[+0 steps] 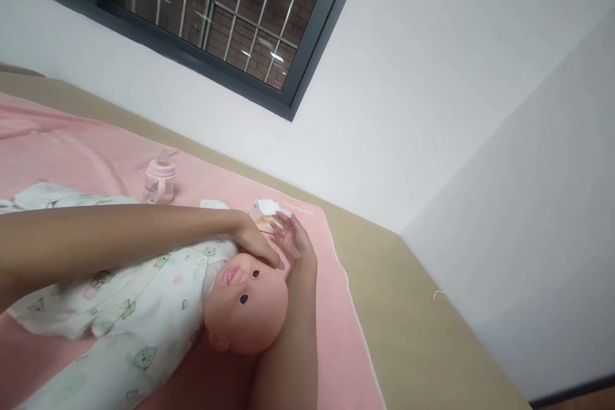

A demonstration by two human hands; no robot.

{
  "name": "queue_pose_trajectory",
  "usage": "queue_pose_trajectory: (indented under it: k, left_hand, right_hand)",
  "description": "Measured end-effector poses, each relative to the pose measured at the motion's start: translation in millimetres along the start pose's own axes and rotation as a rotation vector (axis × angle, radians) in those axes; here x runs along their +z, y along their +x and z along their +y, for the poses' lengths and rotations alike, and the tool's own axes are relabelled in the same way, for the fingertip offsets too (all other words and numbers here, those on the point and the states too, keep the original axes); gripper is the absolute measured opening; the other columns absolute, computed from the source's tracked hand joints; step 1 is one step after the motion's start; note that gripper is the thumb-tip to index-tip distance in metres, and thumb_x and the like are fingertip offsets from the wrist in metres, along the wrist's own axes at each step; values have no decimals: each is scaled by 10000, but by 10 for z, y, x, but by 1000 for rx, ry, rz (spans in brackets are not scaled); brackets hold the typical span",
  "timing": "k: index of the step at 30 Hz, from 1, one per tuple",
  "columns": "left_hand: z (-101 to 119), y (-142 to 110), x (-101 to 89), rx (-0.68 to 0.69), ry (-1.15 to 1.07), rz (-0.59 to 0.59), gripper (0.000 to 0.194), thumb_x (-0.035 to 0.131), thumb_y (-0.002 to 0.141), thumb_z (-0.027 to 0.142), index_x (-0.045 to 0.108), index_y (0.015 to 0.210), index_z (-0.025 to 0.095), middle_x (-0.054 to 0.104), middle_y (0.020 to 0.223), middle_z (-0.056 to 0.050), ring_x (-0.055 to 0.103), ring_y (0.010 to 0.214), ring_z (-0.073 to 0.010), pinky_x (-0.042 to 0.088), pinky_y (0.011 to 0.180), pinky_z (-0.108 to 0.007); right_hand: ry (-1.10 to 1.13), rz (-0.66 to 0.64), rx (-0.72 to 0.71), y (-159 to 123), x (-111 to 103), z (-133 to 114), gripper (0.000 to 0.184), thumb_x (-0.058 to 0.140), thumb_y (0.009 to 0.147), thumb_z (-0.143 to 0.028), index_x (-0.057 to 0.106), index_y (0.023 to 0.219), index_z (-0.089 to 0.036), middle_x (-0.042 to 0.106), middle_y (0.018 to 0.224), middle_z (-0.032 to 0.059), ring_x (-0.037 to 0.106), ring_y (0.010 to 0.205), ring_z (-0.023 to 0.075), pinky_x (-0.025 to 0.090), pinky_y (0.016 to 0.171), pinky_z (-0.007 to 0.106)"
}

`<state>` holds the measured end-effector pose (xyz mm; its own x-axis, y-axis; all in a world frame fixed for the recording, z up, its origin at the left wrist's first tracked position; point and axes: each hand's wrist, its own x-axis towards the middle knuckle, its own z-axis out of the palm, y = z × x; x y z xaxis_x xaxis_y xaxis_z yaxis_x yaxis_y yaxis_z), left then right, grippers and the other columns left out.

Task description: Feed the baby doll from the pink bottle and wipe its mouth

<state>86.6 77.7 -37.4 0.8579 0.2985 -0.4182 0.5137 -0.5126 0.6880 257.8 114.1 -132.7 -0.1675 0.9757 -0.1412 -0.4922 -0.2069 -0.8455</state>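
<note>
A bald baby doll (259, 314) lies on its back in a white bodysuit (158, 307) with small green animal prints. My left arm reaches across its chest. The fingers of my left hand (257, 240) curve against the far side of the doll's head, their undersides hidden. From below, my right forearm passes along the crown, and the head rests against it. My right hand (294, 240) is beyond the head, open with fingers spread and nothing in it. Close behind those fingers sits a white and orange soft pack (263, 210), partly covered.
A pink baby bottle (161, 179) with a handle stands upright behind the doll. The pink blanket (336, 307) covers part of a tan padded surface (384, 282). A white wall (384, 109) and a dark-framed window (288, 96) with bars border the far side.
</note>
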Motion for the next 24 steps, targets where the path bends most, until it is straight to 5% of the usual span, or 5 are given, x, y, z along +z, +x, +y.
queue_pose_trajectory:
  k: [3,6,15,19,24]
  left_hand:
    - [9,-33,-61,-10,-8,-110,434,455,839,451,750,1010,183,739,924,-96,682,793,-248,546,718,-323]
    - [25,-128,-120,60,9,7,384,498,824,338,693,1108,171,717,982,-86,659,871,-227,513,769,-292]
    - [-157,-446,-281,0,-69,900,570,462,840,497,477,1272,125,538,1269,-125,513,1111,-293,398,920,-347]
    - [-355,-404,-308,-80,-269,767,876,648,670,623,404,1336,109,583,1230,-184,594,1049,-303,492,804,-329]
    - [-434,-358,-289,-29,-418,542,569,780,582,460,625,1007,115,687,923,-106,652,887,-249,501,662,-251]
  right_hand:
    - [15,-32,-36,12,-17,12,309,555,879,-432,681,1000,-176,664,1109,76,638,872,116,537,657,197]
    - [60,-110,-110,-14,-18,-10,344,516,896,-443,682,1030,-174,654,1158,72,631,875,109,536,685,197]
    - [46,-265,-174,-135,22,-35,444,417,918,-483,705,1019,-160,694,1069,96,603,750,124,496,593,225]
    - [30,-340,-159,-119,7,3,439,517,849,-526,727,935,-150,704,856,81,592,693,130,464,530,219]
    - [0,-378,-144,-74,-24,79,440,558,802,-556,721,888,-157,689,798,86,601,713,157,468,542,245]
